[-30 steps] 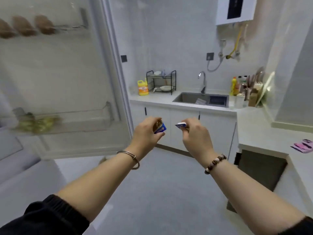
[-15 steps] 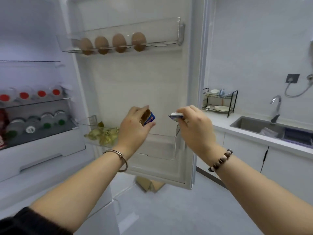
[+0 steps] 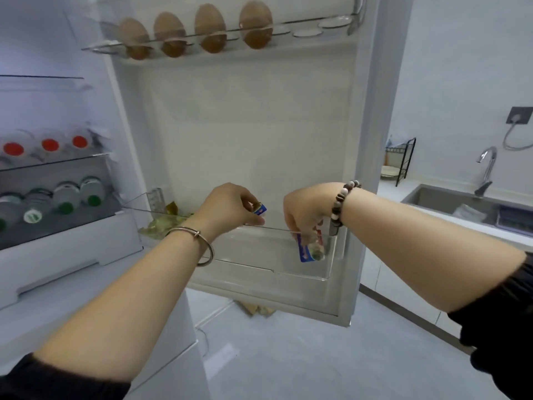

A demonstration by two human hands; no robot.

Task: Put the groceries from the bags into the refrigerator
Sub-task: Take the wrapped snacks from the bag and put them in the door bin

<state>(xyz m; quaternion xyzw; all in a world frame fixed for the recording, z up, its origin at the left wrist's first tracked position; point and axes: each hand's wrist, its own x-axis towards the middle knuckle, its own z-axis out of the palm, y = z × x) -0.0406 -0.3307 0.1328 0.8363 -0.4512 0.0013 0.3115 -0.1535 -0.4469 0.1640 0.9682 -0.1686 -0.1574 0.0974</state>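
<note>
Right hand (image 3: 305,210) pinches a small packet (image 3: 308,251) inside the door bin (image 3: 253,251), lower centre. Left hand (image 3: 227,209) grips a second packet (image 3: 259,210) above the rim, not yet placed. Eggs (image 3: 212,27) and bottles (image 3: 66,197) are stowed. No bags in view, so the remainder is unknown.

Steel sink (image 3: 427,197) sunk in the table (image 3: 388,187). Faucet (image 3: 489,168) behind sink; black dish rack (image 3: 399,161) left of sink; wall socket (image 3: 519,115) above sink.

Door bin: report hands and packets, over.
Left hand pinches blue packet above the rim. Right hand holds second blue packet down inside door bin. Greenish wrapped items at its left end, not obstructing.
</note>
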